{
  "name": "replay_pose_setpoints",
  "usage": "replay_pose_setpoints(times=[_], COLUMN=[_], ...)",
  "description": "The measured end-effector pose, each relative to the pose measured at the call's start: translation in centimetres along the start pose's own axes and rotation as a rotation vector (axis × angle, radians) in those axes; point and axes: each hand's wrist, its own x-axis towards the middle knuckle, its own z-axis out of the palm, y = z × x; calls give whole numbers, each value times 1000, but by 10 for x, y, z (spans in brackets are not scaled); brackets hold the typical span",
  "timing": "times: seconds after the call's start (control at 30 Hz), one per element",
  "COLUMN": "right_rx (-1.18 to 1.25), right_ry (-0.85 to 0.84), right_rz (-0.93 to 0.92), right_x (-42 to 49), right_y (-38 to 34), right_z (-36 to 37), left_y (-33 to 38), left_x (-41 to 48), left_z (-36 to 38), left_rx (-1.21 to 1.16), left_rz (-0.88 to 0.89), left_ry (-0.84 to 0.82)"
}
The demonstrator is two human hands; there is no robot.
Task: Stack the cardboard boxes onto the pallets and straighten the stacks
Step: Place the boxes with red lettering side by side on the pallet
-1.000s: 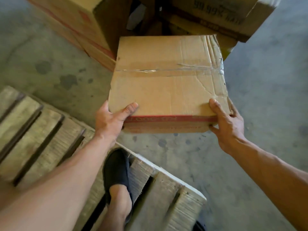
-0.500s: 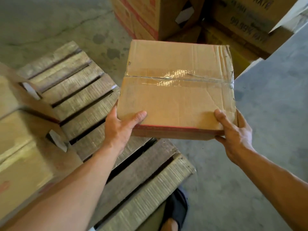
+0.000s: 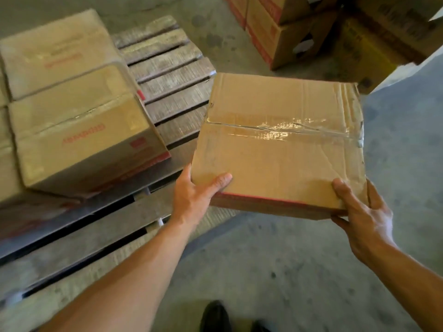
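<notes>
I carry a taped cardboard box point(image 3: 278, 144) in the air, over the concrete just right of the wooden pallet point(image 3: 167, 75). My left hand point(image 3: 194, 195) grips its near left corner, thumb on top. My right hand point(image 3: 362, 212) grips the near right corner, thumb on top and fingers underneath. A red stripe runs along the box's near edge. On the pallet's left part stand stacked boxes point(image 3: 81, 135) with red print, one nearer and one point(image 3: 55, 49) behind it.
More cardboard boxes point(image 3: 282, 32) are piled on the floor at the back right, with a yellowish one point(image 3: 366, 49) beside them. Bare pallet slats lie between the stack and my carried box. My dark shoe point(image 3: 215, 317) stands on the concrete floor point(image 3: 275, 271) at the bottom.
I have turned left with the box still held in both hands. The pallet and its stacked boxes have come into view on the left; the floor pile has slid to the upper right.
</notes>
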Motion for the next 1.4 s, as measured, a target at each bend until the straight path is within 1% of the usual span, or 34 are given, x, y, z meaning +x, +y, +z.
replay_pose_setpoints(times=[0.13, 0.27, 0.4, 0.53, 0.7, 0.93, 1.07, 1.2, 1.4], right_rx=[-40, -149, -213, -272, -311, -321, -351, -382, -432], right_ry=[-58, -137, -243, -367, -510, -593, -608, -596, -564], right_rz=[9, -4, -28, -19, -18, 1, 3, -7, -63], right_x=[-33, -60, -94, -142, -217, -341, -396, -424, -432], right_y=[31, 59, 81, 111, 147, 202, 236, 264, 279], right_z=[-15, -17, 1, 43, 120, 243, 297, 336, 367], left_y=[-37, -72, -94, -125, -150, -187, -220, -249, -275], left_x=[-50, -96, -144, -184, -224, -260, -272, -269, -246], left_z=[-18, -45, -84, -149, -253, -417, -495, -547, -577], left_rx=[-42, -62, -102, -233, -275, -314, -301, -303, -302], left_rz=[-53, -134, -128, -186, -194, -186, -225, -243, -231], left_ry=[84, 217, 349, 438, 544, 666, 711, 705, 692])
